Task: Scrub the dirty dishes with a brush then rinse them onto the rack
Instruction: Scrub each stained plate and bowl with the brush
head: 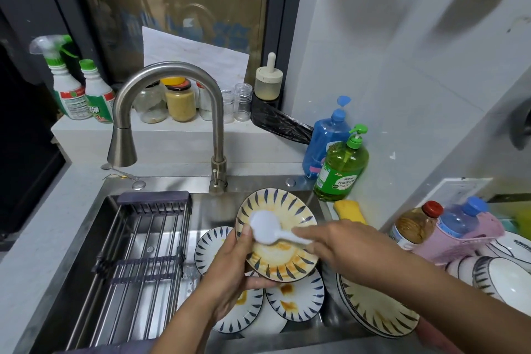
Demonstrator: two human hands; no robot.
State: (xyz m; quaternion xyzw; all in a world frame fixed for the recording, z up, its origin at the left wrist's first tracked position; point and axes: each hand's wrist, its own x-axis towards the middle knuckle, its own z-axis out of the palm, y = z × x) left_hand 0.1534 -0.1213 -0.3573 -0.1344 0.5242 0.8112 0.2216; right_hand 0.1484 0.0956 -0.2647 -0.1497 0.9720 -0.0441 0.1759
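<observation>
Nearest, a stained yellow plate (pixel 283 250) is gripped at its lower left rim by the left hand (pixel 230 273), tilted up over the sink (pixel 324 322), while a white brush (pixel 265 227) is held by its handle in the right hand (pixel 342 247), its head pressed to the plate's face. Below and beside it, more soiled plates (pixel 296 296) are piled in the basin, so firm circular strokes are best worked across the orange residue before rinsing. Further left, the empty drying rack (pixel 143 253) is spanned across the sink, and beyond it the faucet (pixel 169 112) is seen, no water visibly running.
</observation>
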